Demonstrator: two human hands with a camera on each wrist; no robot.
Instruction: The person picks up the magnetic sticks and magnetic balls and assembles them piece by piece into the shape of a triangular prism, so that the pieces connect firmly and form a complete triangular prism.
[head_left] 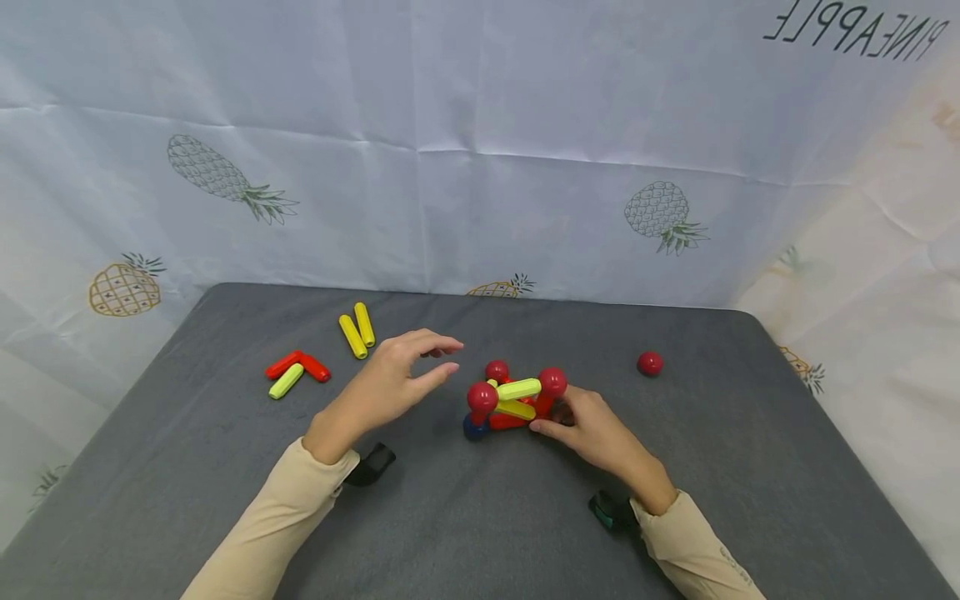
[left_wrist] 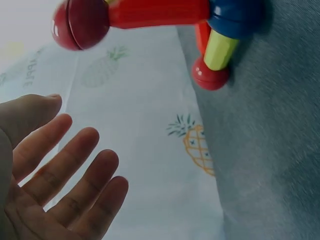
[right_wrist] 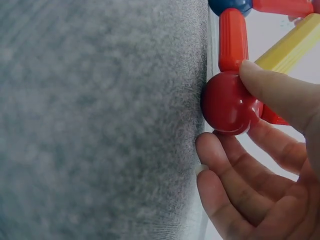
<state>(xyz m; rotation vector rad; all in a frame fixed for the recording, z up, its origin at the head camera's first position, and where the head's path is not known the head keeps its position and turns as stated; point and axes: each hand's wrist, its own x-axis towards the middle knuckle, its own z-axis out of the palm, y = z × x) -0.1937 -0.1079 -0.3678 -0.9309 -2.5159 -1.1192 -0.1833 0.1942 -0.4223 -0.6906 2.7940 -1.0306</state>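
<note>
A small frame of magnetic-looking balls and coloured rods stands on the grey table in the middle of the head view, with a light green rod (head_left: 519,389) across its top between two red balls. A blue ball (head_left: 476,428) forms its lower left corner. My right hand (head_left: 592,427) is at the frame's right side; in the right wrist view, thumb and fingers grip a lower red ball (right_wrist: 227,102) joined to a red rod (right_wrist: 233,40). Left of the frame, my left hand (head_left: 390,379) hovers apart from it, fingers loosely extended and holding nothing.
Two yellow rods (head_left: 352,337) lie beyond my left hand. Further left are two red rods (head_left: 284,364) and a light green rod (head_left: 287,381). A loose red ball (head_left: 650,363) sits at the right. A pineapple-print cloth (head_left: 450,217) hangs behind the table (head_left: 465,533).
</note>
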